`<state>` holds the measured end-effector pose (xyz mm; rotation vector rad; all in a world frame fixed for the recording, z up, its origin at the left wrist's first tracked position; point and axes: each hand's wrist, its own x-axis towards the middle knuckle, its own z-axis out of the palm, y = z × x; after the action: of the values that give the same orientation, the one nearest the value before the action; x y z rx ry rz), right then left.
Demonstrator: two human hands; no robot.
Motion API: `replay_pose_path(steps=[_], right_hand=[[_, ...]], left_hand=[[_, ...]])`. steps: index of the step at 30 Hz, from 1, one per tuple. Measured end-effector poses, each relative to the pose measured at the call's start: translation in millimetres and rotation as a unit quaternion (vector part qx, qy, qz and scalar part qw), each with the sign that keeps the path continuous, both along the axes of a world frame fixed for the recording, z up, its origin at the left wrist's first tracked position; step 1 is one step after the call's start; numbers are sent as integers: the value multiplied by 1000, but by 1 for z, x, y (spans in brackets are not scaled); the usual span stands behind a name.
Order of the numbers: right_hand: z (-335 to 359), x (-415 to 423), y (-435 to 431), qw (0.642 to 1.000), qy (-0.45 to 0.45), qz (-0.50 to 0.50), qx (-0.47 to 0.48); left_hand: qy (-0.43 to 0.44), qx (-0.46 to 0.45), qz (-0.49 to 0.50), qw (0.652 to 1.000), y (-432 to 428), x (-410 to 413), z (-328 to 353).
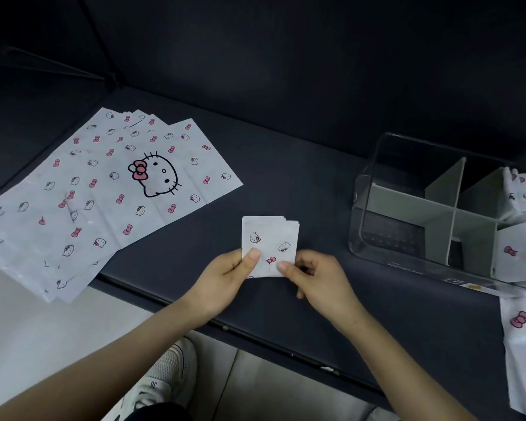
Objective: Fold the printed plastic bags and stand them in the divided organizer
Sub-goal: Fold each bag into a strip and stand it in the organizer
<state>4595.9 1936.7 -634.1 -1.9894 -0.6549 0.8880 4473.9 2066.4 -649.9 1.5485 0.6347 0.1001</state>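
A small folded square of white plastic bag (269,237), printed with cat faces and pink bows, is held upright over the dark seat. My left hand (225,276) pinches its lower left corner and my right hand (315,276) pinches its lower right corner. A fanned pile of flat printed bags (104,189) lies at the left, hanging over the seat's front edge. The clear divided organizer (431,208) with grey partitions stands at the right. Folded bags (521,192) stand in its far right compartment, and another folded bag (516,252) stands in its near right compartment.
The dark seat surface (301,183) meets a dark backrest behind. More printed bags (523,335) hang at the right edge in front of the organizer. Below the seat edge are a pale floor and a white shoe (164,375).
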Motion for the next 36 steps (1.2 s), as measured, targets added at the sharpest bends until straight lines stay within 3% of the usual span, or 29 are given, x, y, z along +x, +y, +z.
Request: replay_pose_path(steps=[4,7,11,18,25,29,33,36], right_hand=[[-6,-2,7,996,-60,-20,-57],[-7,-1,12,993,-82,-19,-86],[-8,-1,14,992,-77,-21,-96],[-7,0,16,990,-72,-27,-119],[-4,1,17,988,-64,-35,-133],[-4,3,17,989,-43,-37,-134],[-5,4,18,990,-26,-40,-132],[-5,5,19,989,-32,-32,-141]], left_hand=[[6,26,30,999,-1,4,3],[11,126,42,991,-8,7,5],[34,329,90,939,-11,4,-5],[34,406,93,909,1,-10,-22],[-15,571,64,818,10,-7,-32],[-76,581,-39,809,16,5,-27],[1,578,-154,801,19,14,-33],[32,593,-169,787,18,11,-39]])
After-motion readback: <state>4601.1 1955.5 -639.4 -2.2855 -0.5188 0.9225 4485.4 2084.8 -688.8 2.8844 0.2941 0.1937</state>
